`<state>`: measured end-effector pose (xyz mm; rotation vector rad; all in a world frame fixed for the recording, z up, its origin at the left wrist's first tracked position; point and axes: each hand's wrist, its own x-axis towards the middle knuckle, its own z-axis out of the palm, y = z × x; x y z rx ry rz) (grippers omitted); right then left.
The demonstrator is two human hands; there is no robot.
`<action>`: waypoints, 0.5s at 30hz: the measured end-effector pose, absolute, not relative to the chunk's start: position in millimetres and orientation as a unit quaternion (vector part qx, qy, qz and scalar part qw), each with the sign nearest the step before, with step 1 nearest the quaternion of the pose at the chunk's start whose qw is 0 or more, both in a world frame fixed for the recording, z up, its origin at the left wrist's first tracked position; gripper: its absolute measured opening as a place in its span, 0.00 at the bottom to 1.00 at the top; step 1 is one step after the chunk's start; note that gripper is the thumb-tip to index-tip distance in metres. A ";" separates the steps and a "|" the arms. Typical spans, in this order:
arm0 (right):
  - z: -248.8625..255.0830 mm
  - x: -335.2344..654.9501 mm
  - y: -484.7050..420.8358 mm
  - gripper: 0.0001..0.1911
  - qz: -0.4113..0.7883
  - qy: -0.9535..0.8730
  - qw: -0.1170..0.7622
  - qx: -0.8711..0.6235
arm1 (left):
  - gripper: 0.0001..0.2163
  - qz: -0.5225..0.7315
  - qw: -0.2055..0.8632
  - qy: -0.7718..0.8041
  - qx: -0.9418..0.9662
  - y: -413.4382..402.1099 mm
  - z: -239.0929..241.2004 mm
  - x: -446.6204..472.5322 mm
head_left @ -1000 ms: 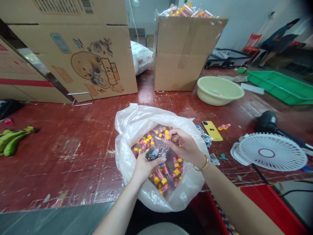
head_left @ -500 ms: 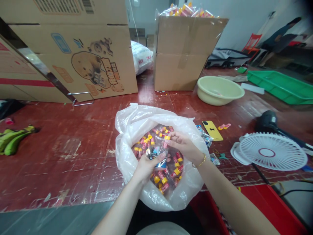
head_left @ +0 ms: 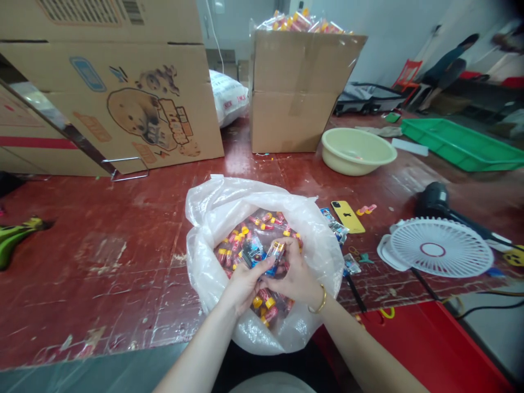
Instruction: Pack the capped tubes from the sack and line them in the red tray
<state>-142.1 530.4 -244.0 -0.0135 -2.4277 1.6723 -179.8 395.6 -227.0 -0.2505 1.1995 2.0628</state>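
A shiny packet [head_left: 275,251] sits between the person's two hands, above the open mouth of a white bag [head_left: 207,210]. Its long axis slants, the far end pointing away from the person and a little to the right. One blue packet [head_left: 252,250] shows just left of it, its far end tipped leftward. The left hand [head_left: 241,285] is partly closed around the blue packet from below, thumb laid across toward the shiny packet. The right hand [head_left: 301,275] is curled, thumb and fingers gripping the shiny packet's right side; the fingertips of both hands meet or nearly meet.

Under them, the bag holds many yellow-capped bottles [head_left: 270,312], too crowded to count. The bag rests on a red desk [head_left: 102,273]. Right of it lie several loose packets [head_left: 336,228], one yellow phone [head_left: 347,216] and one white fan cover [head_left: 442,248]. Farther back stand one pale basin [head_left: 358,155] and one plain carton [head_left: 292,114]; one printed carton [head_left: 123,109] stands to the left.
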 end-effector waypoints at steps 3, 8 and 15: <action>-241.0 -140.4 529.4 0.33 0.568 -0.817 0.104 0.002 | 0.18 0.805 0.357 0.466 -0.091 397.1 -225.5 -178.6; -240.3 -138.4 530.5 0.32 0.569 -0.812 0.130 0.016 | 0.18 0.809 0.354 0.462 -0.084 397.9 -222.3 -176.9; -239.5 -141.1 542.4 0.15 0.754 -0.654 0.060 -0.006 | 0.21 0.789 0.326 0.519 -0.044 400.3 -230.3 -176.0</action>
